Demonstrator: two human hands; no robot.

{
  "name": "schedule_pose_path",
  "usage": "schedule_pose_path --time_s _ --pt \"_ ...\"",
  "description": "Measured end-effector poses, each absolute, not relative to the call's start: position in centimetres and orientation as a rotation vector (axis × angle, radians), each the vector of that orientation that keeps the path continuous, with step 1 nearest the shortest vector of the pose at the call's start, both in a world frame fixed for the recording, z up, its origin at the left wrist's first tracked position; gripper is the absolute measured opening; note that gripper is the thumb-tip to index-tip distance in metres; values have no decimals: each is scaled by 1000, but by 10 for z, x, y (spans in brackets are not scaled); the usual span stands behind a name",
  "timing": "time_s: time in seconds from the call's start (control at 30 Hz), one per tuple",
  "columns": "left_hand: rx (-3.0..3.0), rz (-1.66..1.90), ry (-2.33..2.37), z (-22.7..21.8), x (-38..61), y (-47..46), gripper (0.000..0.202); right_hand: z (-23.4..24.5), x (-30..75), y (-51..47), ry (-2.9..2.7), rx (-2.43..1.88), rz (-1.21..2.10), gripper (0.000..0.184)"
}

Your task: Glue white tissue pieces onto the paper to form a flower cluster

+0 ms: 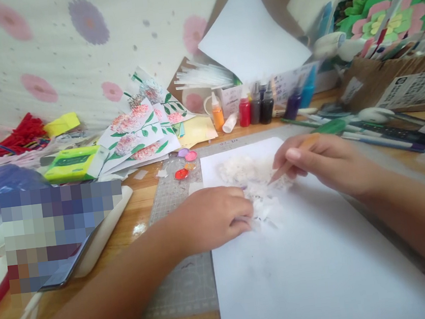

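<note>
Two bare hands work over a white sheet of paper (305, 272) that lies on a grey cutting mat (184, 280) on a cluttered wooden table (134, 214). The left hand (213, 215) is curled into a loose fist at the sheet's left edge, its fingertips pressed together on the near fringe of a fluffy white clump (245, 173) that sits on the far part of the paper. The right hand (323, 159) comes in from the right, its fingers closed in a writing grip around a slim orange-brown tool (280, 174), the tip of which points left and touches the clump's right side.

Just beyond the sheet's far-left corner, small pots of red, pink and purple paint (184, 165) rest on the mat. Farther back stands a row of ink bottles (256, 108), from orange through red and dark tones to blue. Painted flower cards (140, 132) fan out to the far left, with a green box (72, 162) beside them. Pens (366, 131) lie scattered at the far right.
</note>
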State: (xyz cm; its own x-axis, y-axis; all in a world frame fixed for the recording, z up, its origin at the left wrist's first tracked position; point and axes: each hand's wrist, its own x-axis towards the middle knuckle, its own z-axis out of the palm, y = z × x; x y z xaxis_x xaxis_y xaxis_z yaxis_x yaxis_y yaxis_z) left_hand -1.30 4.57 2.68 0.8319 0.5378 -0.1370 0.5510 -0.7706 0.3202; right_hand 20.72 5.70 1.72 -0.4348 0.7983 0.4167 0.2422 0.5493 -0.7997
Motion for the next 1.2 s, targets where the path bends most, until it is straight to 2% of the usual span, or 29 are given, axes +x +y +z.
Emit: schedule_pose_path --time_s 0.17,0.37,0.5,0.67,0.8,1.0,1.2 --pt "2442 26 807 37 -18 48 11 20 204 53 -2094 -811 832 30" --pt "2202 77 971 32 -28 64 18 20 200 49 -2259 -738 810 19" --pt "2067 172 986 27 -33 69 23 20 201 49 -2290 -741 778 22" --pt "1850 290 930 27 -37 75 16 21 202 49 -2288 -758 736 23" --pt "1698 273 848 24 -36 77 9 22 202 49 -2286 -793 724 23" --pt "1675 248 858 23 -36 79 9 23 201 49 -2295 -808 694 24" --pt "1767 26 915 31 -38 79 9 21 203 49 -2326 -834 663 27"
